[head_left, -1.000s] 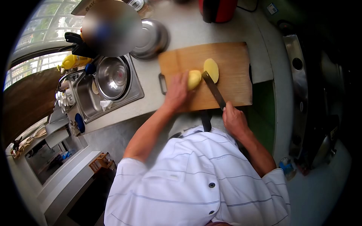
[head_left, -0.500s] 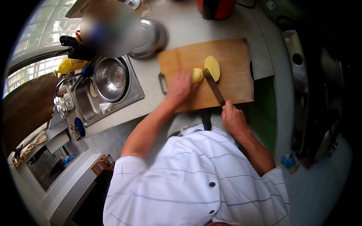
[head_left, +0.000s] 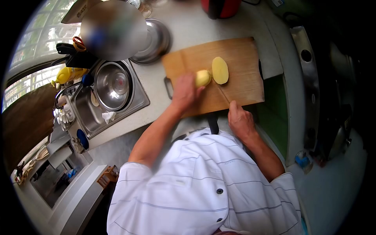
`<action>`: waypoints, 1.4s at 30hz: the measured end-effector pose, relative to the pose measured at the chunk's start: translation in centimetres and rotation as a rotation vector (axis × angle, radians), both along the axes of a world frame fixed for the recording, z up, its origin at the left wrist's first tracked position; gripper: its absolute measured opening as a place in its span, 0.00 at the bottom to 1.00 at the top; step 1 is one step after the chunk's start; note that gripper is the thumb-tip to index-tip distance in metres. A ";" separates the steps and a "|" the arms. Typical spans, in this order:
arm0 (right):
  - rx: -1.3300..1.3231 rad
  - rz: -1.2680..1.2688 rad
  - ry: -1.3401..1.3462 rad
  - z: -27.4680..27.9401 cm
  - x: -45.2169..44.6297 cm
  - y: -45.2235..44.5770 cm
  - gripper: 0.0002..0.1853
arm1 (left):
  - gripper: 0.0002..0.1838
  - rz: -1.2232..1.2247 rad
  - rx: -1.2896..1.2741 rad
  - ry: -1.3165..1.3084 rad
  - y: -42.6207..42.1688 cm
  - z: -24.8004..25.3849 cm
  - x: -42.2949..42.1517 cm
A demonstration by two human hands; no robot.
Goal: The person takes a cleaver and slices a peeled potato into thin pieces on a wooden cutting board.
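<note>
from my camera i see the desk (head_left: pixel 188 29), with a wooden cutting board (head_left: pixel 241 84) along its front edge. my left hand (head_left: pixel 185 93) is curled around a peeled potato (head_left: pixel 203 78), left of the board's centre. my right hand (head_left: pixel 241 120) is wrapped round the knife (head_left: pixel 223 94) at the board's near edge; a cut potato slice (head_left: pixel 220 70) lies just right of the potato.

Nothing readable here! Dark lettering on the brown panel (head_left: pixel 76 13) blurs, the reddish mark inside the steel bowl (head_left: pixel 110 87) is too faint, and print on the white shirt (head_left: pixel 188 188) is too tiny.
</note>
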State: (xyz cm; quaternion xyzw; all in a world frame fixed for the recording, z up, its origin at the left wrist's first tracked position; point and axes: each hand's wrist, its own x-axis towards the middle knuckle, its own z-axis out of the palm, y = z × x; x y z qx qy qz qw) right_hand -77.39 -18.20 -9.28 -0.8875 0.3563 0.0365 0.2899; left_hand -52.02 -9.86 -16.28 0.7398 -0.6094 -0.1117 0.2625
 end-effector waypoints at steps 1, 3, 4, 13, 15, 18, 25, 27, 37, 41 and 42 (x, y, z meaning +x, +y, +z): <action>-0.002 -0.003 0.003 0.1 0.1 0.1 0.05 | 0.35 -0.011 0.014 0.010 0.1 -0.1 0.0; 0.005 0.002 0.060 0.3 0.5 0.3 0.04 | 0.34 -0.022 0.027 0.024 0.1 -0.5 0.1; 0.005 0.003 0.063 0.2 0.7 0.3 0.04 | 0.33 -0.030 0.001 0.017 0.2 -0.6 0.1; 0.035 -0.019 0.029 -1.8 2.0 -0.1 0.05 | 0.32 -0.021 -0.008 -0.001 0.1 -0.6 0.0; 0.085 -0.057 0.064 -1.3 1.7 0.2 0.06 | 0.32 -0.001 0.005 -0.003 0.3 -0.5 -0.2; 0.032 -0.065 0.018 -0.6 1.3 0.5 0.05 | 0.33 0.002 0.012 0.041 0.0 -0.2 0.0; -0.006 -0.025 -0.011 -0.4 1.4 0.3 0.04 | 0.33 -0.007 -0.022 0.033 0.0 -0.3 0.1; 0.035 -0.001 -0.038 -0.5 1.6 -0.1 0.05 | 0.33 -0.016 -0.028 0.032 -0.1 -0.4 0.0; 0.060 -0.066 0.051 -1.3 2.1 0.5 0.05 | 0.32 -0.022 -0.044 0.036 0.0 0.0 0.1; 0.046 -0.091 0.018 -0.2 1.7 0.8 0.05 | 0.32 -0.026 -0.054 0.034 -0.1 -0.3 0.2; 0.039 -0.086 0.007 -0.1 1.7 0.9 0.05 | 0.32 -0.024 -0.055 0.034 -0.1 -0.2 0.3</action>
